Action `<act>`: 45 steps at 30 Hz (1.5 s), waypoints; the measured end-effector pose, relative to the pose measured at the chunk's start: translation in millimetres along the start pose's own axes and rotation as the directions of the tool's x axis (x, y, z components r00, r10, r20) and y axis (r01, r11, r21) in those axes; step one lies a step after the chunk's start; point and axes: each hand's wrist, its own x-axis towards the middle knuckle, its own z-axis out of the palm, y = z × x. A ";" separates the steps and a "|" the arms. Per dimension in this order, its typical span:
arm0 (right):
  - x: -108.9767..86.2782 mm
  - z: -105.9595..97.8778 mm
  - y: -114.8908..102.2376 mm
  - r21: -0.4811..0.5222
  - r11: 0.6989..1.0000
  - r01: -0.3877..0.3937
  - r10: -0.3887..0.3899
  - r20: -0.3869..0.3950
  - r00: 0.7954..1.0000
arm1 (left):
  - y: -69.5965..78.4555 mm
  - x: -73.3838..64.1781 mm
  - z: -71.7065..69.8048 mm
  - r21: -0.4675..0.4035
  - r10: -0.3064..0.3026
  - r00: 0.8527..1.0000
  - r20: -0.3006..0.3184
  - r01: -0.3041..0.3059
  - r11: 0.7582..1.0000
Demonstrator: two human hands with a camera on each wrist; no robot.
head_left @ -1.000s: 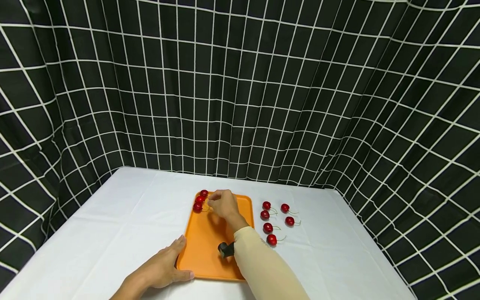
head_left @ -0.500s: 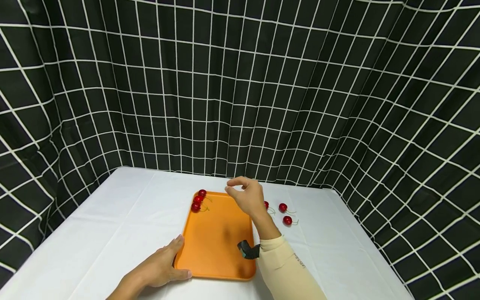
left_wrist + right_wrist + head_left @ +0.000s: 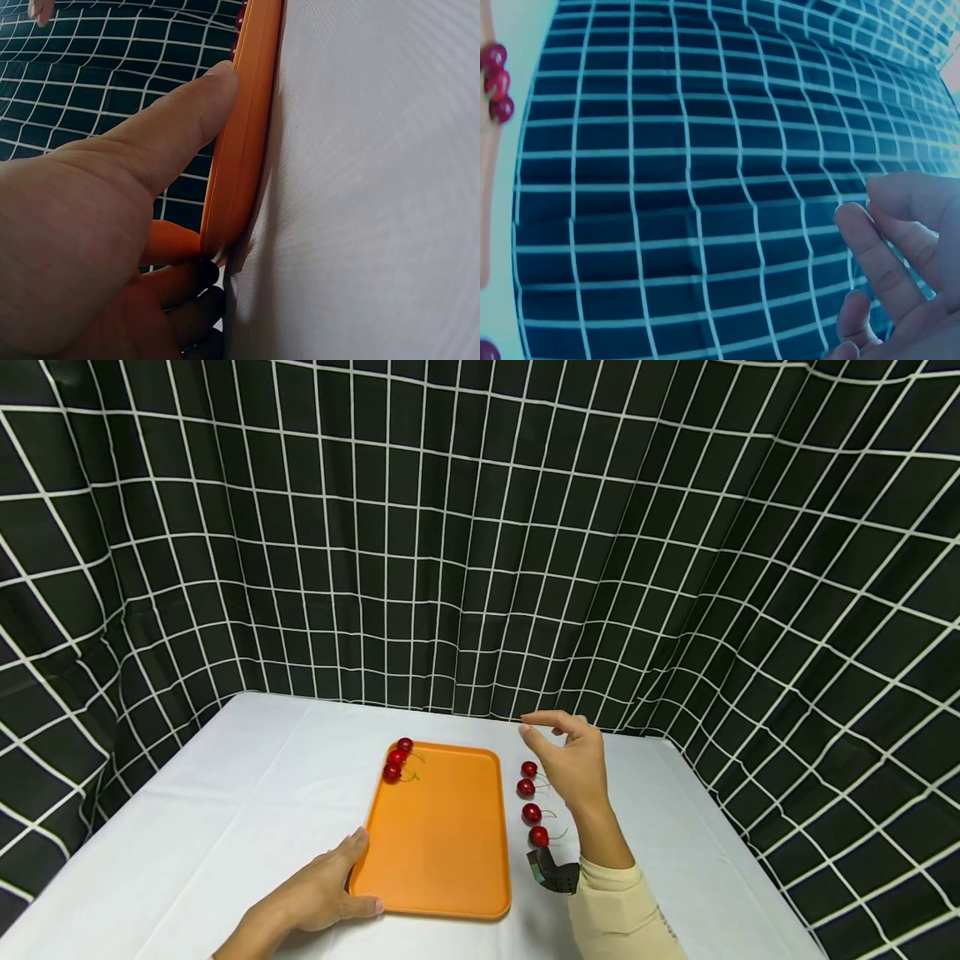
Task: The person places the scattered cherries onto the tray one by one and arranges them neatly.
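Note:
My left hand (image 3: 318, 885) rests at the near left corner of an orange tray (image 3: 442, 835), its thumb at the near edge and its fingers along the left side. The left wrist view shows a straight digit (image 3: 187, 112) touching the tray's outer wall (image 3: 244, 142). Three red cherries (image 3: 392, 772) with stems lie at the tray's far left corner. My right hand (image 3: 577, 768) hangs in the air right of the tray, beyond a column of several cherries (image 3: 532, 813). Its thumb and index finger bend toward each other with a small gap and nothing between them.
A white cloth (image 3: 225, 793) covers the table. Black curtains with a white grid (image 3: 420, 543) stand behind it and at both sides. A black wrist device (image 3: 553, 870) sits at my right sleeve (image 3: 618, 910), close to the nearest loose cherry.
My right hand has moved right, from the cherries on the tray to the air beyond its right edge. It covers the farther-right cherries now. The left hand stays at the corner.

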 end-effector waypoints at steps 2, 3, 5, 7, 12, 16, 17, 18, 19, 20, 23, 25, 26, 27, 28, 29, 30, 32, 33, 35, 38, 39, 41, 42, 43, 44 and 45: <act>-0.8 -8.8 5.5 -0.001 1.000 -0.017 0.017 -0.023 1.000 | -0.5 0.2 0.0 -0.005 0.005 1.000 0.003 -0.005 1.000; -1.6 -13.1 8.2 -0.004 0.999 -0.033 0.032 -0.035 0.999 | -0.8 0.6 0.1 -0.007 0.006 1.000 0.004 -0.006 1.000; -3.2 -20.8 14.0 -0.015 0.998 -0.063 0.062 -0.060 0.996 | -1.5 1.0 0.2 -0.010 0.011 1.000 0.007 -0.011 1.000; -4.5 -28.0 20.5 -0.010 0.996 -0.090 0.089 -0.090 0.992 | -2.1 1.3 0.9 -0.009 0.014 1.000 0.011 -0.014 1.000; -7.1 -43.3 39.0 -0.008 0.990 -0.144 0.141 -0.161 0.977 | -3.1 1.2 1.9 -0.011 0.023 1.000 0.018 -0.023 1.000; -8.9 -51.8 54.7 -0.020 0.982 -0.187 0.180 -0.197 0.964 | -2.3 1.6 1.8 -0.012 0.025 0.999 0.020 -0.025 1.000; -9.4 -53.5 58.3 -0.028 0.980 -0.198 0.188 -0.203 0.961 | -1.9 1.7 1.6 -0.010 0.024 1.000 0.019 -0.024 1.000; -9.9 -55.0 61.4 -0.033 0.977 -0.208 0.197 -0.208 0.958 | -1.5 1.4 1.4 -0.010 0.023 1.000 0.018 -0.023 1.000; -10.2 -56.3 64.4 -0.037 0.975 -0.218 0.206 -0.210 0.956 | -1.1 1.3 1.4 -0.010 0.020 1.000 0.018 -0.020 1.000; -10.7 -57.5 67.7 -0.043 0.973 -0.228 0.214 -0.210 0.954 | -0.9 1.3 1.5 -0.011 0.019 1.000 0.018 -0.019 1.000; -12.6 -60.8 77.5 -0.045 0.967 -0.252 0.237 -0.208 0.949 | -0.3 1.3 2.3 -0.009 0.015 1.000 0.021 -0.014 1.000; -14.0 -62.4 84.7 -0.049 0.961 -0.273 0.258 -0.208 0.944 | -0.1 1.6 3.2 -0.007 0.012 1.000 0.023 -0.012 1.000; -14.8 -63.1 88.8 -0.052 0.958 -0.283 0.267 -0.205 0.941 | -0.1 1.8 3.5 -0.005 0.011 1.000 0.023 -0.011 1.000; -15.9 -63.6 92.8 -0.061 0.953 -0.298 0.280 -0.204 0.938 | 0.1 1.8 3.8 -0.004 0.009 1.000 0.022 -0.009 1.000; -17.1 -64.1 97.2 -0.079 0.945 -0.318 0.298 -0.201 0.933 | 0.0 1.7 4.1 -0.002 0.006 1.000 0.023 -0.006 1.000; -18.4 -64.3 102.6 -0.097 0.936 -0.338 0.315 -0.198 0.928 | 0.2 1.6 3.9 -0.004 0.006 1.000 0.022 -0.006 1.000; -19.7 -64.5 107.7 -0.113 0.928 -0.354 0.329 -0.193 0.924 | 0.2 1.5 3.7 -0.004 0.008 1.000 0.021 -0.008 1.000; -22.2 -64.2 119.3 -0.140 0.913 -0.384 0.358 -0.179 0.917 | 0.2 0.9 3.4 -0.004 0.005 1.000 0.019 -0.005 1.000; -23.6 -64.1 124.5 -0.160 0.901 -0.402 0.376 -0.170 0.911 | 0.2 0.6 3.2 -0.003 0.003 1.000 0.019 -0.003 1.000; -25.1 -64.0 134.4 -0.176 0.887 -0.428 0.404 -0.154 0.902 | 0.0 0.1 2.6 -0.001 0.003 1.000 0.017 -0.003 1.000; -26.3 -64.3 145.0 -0.186 0.869 -0.459 0.440 -0.135 0.888 | 0.0 -0.1 1.4 0.006 0.003 1.000 0.015 -0.003 1.000; -26.5 -64.7 148.4 -0.195 0.864 -0.464 0.446 -0.130 0.886 | 0.1 0.2 0.9 0.010 0.006 1.000 0.015 -0.006 1.000; -27.4 -65.0 155.1 -0.212 0.855 -0.473 0.457 -0.123 0.881 | 0.6 0.6 -0.4 0.014 0.009 1.000 0.014 -0.009 1.000; -28.4 -65.4 158.7 -0.222 0.850 -0.477 0.463 -0.115 0.879 | 0.9 0.9 -1.0 0.015 0.010 1.000 0.016 -0.010 1.000; -29.0 -65.6 162.0 -0.240 0.844 -0.479 0.467 -0.109 0.877 | 1.0 0.6 -1.1 0.015 0.011 1.000 0.016 -0.012 1.000; -29.6 -65.6 165.5 -0.260 0.838 -0.479 0.470 -0.101 0.877 | 1.0 0.3 -1.3 0.013 0.014 1.000 0.016 -0.015 1.000; -30.1 -65.5 169.1 -0.279 0.832 -0.480 0.474 -0.094 0.876 | 1.1 0.0 -1.3 0.010 0.014 1.000 0.016 -0.014 1.000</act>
